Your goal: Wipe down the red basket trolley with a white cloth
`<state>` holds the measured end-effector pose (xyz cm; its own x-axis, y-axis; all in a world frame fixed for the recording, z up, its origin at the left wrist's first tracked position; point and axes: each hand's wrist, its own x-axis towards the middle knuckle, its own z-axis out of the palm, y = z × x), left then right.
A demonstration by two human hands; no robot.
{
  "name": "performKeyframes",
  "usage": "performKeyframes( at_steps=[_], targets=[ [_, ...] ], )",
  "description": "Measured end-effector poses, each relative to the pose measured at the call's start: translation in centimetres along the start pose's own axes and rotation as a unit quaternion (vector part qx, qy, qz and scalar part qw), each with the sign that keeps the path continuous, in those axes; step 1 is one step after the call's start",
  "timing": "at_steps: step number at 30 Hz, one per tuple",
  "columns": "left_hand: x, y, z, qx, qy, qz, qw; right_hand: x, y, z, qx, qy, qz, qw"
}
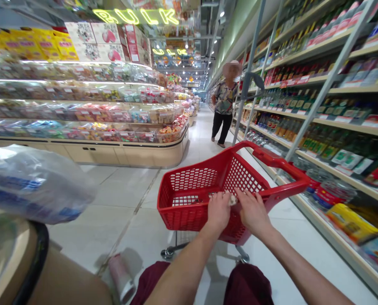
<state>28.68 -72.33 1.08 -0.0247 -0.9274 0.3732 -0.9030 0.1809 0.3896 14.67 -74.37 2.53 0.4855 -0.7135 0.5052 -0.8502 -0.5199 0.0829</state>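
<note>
A red plastic shopping cart (189, 214) with a perforated basket stands on the floor just in front of me. My left hand (220, 208) is closed over the cart's near rim, fingers curled to its inner side. Close beside it, my right hand (251, 209) also grips that rim, its fingers bent over the top. A small pale thing (232, 200) shows between the two hands; I cannot make out what it is. To the right, the cart's red handle (271, 159) rises above the basket, with neither hand on it.
A person (225, 101) in a hat is in the aisle ahead. Bottle shelves (322, 120) line the right side. Packaged goods fill a rounded display counter (144, 154) at left. A plastic bag (33, 182) lies on a beige counter (65, 271) nearby. Metal poles (251, 63) rise beyond the cart.
</note>
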Motion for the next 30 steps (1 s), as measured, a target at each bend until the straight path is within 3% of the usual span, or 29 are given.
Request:
performKeyframes(
  at_steps=[5,7,9,14,16,20,26,30],
  targets=[
    [-4.3,-8.3,-2.7,0.022,-0.006,0.030,0.999,-0.9,-0.3,1.1,-0.004,0.047,-0.016,0.999],
    [-5.9,-10.6,-3.4,0.043,0.046,0.005,0.998,-1.0,-1.1,1.3,-0.006,0.056,-0.013,0.998],
    [-6.3,-10.7,-3.0,0.052,0.075,0.009,0.996,-0.9,-2.0,1.4,-0.003,0.056,-0.016,0.998],
    [-4.5,-8.4,-1.6,0.039,0.049,0.133,0.989,-0.2,-2.9,1.8,0.011,0.042,-0.048,0.998],
    [-5.0,-10.0,-2.5,0.057,0.038,0.116,0.991,-0.2,-2.8,1.8,0.015,0.042,-0.054,0.998],
    [-7.2,-13.4,-4.3,0.101,0.079,-0.029,0.991,-0.2,-3.1,1.8,0.016,0.054,-0.040,0.998],
    [-6.3,-10.0,-3.0,0.088,0.047,0.075,0.992,-0.4,-3.2,1.9,0.021,0.062,-0.049,0.997],
    [-7.8,-13.0,-4.7,0.105,0.090,-0.028,0.990,-0.6,-3.2,1.9,0.023,0.065,-0.049,0.996]
  ],
)
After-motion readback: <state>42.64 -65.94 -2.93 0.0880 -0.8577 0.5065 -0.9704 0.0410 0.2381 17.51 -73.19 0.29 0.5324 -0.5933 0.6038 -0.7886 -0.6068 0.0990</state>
